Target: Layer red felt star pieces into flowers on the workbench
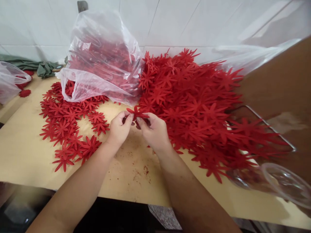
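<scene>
Pinching a flower (pixel 136 112) in left hand (pixel 120 127) and right hand (pixel 155 130), holding it between left heap (pixel 62 124) and right heap (pixel 187 100). Probably feeling light, soft, bendy; likely best gripping close to its centre.

Over at the far left, a dark green cloth (pixel 46 68) lies crumpled before a pale tiled wall (pixel 170 24). A brown panel (pixel 282 84) rises on the right, a clear plastic tub (pixel 269 180) nearer.
</scene>
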`<state>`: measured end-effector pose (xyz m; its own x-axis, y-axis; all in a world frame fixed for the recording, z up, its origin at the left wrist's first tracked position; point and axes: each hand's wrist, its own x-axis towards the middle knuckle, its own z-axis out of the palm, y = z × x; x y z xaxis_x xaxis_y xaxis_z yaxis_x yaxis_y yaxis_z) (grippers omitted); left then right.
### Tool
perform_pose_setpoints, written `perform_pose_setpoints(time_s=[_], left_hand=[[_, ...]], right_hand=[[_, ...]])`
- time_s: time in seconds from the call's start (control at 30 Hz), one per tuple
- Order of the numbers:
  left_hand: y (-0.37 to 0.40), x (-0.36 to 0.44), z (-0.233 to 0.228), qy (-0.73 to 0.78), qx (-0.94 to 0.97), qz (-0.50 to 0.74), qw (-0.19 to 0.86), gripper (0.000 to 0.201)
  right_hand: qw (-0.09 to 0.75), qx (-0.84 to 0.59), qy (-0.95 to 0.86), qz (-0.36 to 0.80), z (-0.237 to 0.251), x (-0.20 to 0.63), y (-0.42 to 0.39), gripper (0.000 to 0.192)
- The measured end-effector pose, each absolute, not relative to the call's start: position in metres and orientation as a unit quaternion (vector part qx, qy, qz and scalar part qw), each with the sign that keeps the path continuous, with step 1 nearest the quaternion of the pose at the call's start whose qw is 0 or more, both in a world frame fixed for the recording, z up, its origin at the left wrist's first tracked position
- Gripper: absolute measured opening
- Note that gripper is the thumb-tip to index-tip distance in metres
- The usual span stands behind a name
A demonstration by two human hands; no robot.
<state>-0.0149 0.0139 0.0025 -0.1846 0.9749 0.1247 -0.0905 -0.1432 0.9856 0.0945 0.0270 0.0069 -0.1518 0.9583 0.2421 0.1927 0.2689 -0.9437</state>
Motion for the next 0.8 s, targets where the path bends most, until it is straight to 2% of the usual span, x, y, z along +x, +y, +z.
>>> perform_pose_setpoints(time_s=[0.13, 0.4, 0.5, 0.67, 0.8], left_hand=[[0.014, -0.014, 0.005, 0.474, 0.443, 0.602, 0.465, 0.008], [0.013, -0.014, 0.004, 0.485, 0.466, 0.598, 0.436, 0.007], [0.010, -0.015, 0.009, 0.445, 0.449, 0.621, 0.465, 0.012], [0.002, -0.020, 0.016, 0.340, 0.420, 0.605, 0.585, 0.035], [-0.001, -0.020, 0.018, 0.375, 0.412, 0.564, 0.609, 0.038]], right_hand=[[0.483, -0.435, -0.626, 0.430, 0.007, 0.094, 0.027, 0.018], [0.477, -0.429, -0.628, 0.440, 0.006, 0.097, 0.030, 0.022], [0.476, -0.389, -0.592, 0.521, 0.011, 0.098, 0.030, 0.028], [0.424, -0.269, -0.474, 0.723, 0.017, 0.097, 0.026, 0.033], [0.391, -0.221, -0.450, 0.772, 0.013, 0.095, 0.025, 0.031]])
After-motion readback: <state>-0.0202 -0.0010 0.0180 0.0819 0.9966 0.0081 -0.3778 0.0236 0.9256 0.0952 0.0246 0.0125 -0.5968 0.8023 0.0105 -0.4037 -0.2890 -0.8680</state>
